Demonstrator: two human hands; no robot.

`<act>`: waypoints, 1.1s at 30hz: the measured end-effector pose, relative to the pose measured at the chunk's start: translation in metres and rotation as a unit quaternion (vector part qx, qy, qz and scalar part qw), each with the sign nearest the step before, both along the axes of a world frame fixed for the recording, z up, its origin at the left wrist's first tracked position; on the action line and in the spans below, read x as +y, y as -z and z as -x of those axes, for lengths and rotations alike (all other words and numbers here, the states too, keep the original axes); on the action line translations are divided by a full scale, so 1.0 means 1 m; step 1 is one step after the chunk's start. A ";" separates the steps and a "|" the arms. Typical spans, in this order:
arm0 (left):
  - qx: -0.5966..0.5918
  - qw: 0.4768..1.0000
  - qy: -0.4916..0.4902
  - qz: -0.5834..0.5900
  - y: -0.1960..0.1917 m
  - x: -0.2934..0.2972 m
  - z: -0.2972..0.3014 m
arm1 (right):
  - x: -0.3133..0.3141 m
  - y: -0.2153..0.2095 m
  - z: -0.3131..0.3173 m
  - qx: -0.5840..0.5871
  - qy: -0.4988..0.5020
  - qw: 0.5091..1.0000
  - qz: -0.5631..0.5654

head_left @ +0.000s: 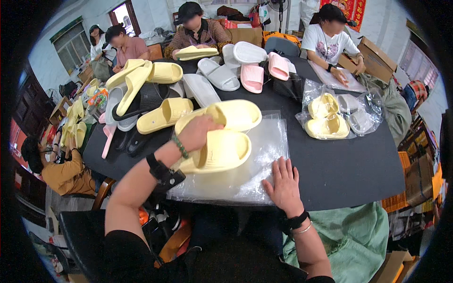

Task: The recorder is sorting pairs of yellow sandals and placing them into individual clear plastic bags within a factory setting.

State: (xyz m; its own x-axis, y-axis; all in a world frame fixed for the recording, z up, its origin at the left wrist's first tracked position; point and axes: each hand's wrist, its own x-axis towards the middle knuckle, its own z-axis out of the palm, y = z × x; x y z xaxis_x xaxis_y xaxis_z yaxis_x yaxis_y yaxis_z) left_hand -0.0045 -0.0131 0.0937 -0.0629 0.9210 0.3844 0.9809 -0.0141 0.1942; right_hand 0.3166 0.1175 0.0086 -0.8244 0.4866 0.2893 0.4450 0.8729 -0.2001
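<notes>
My left hand [198, 134] is closed on a pair of pale yellow slide slippers, its fingertips hidden in part between the two. The far slipper [238, 115] and the near slipper [229, 150] lie side by side, toes to the right, above a stack of clear plastic bags [266, 141] at the table's front edge. Flat on the right part of these bags rests my right hand [286, 185], fingers spread, holding nothing. Just left of the far slipper is another yellow slide [165, 115].
Loose slides in yellow, grey [219, 74], black and pink [251, 78] heap the left and far middle of the dark table [349, 174]. Bagged yellow slides [328, 127] and bagged grey ones [362, 121] lie at right. Several people work around it; one handles plastic bags [337, 78].
</notes>
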 end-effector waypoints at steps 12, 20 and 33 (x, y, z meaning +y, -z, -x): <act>0.082 0.931 -0.353 -0.031 -0.105 0.123 0.173 | -0.003 0.001 0.003 -0.004 -0.008 1.000 0.011; 0.004 0.969 -0.210 0.133 0.011 0.101 0.103 | 0.002 0.002 -0.008 0.001 0.012 1.000 0.006; 0.050 0.984 -0.088 0.150 0.016 -0.032 -0.081 | 0.002 0.004 -0.002 0.006 0.010 1.000 -0.010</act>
